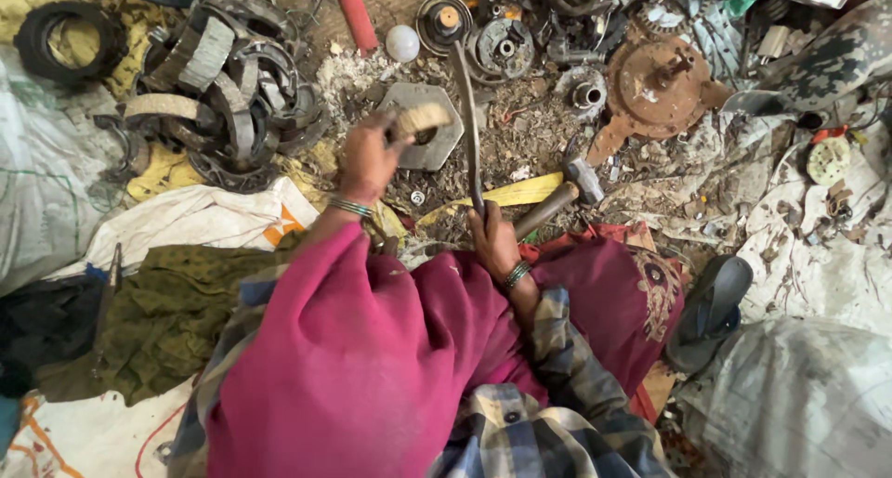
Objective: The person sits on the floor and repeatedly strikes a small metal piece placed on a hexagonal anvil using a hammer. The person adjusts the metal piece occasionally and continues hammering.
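**A:** So the left hand (367, 157) is pinching a small tan curved piece (423, 117), looks like a worn brake lining, right over the grey hexagonal metal plate (427, 125) on the floor. The right hand (492, 241) is closed around the bottom of a long dark metal bar (467, 116) that stands nearly upright, tip leaning toward the far side, just right of the plate.

**B:** Yeah, and that's what bugs me. My guess: if the bar slips or comes down off line, those left fingers are right beside it. The lining piece is small, so there isn't much to hold away from the strike zone.

**A:** Also the floor is all loose scrap and grit, so the plate could skid, I'd say. There's a hammer (562, 195) lying just right of the right hand, easy to knock.

**B:** Pose-wise, the left arm is stretched forward, wrist bent down, bangles (350, 206) on it. The right wrist sits close to the lap, fist vertical, elbow tucked in.

**A:** Pile of curved brake shoes (223, 78) far left, rusty round disc (658, 86) far right. Crowded spot.
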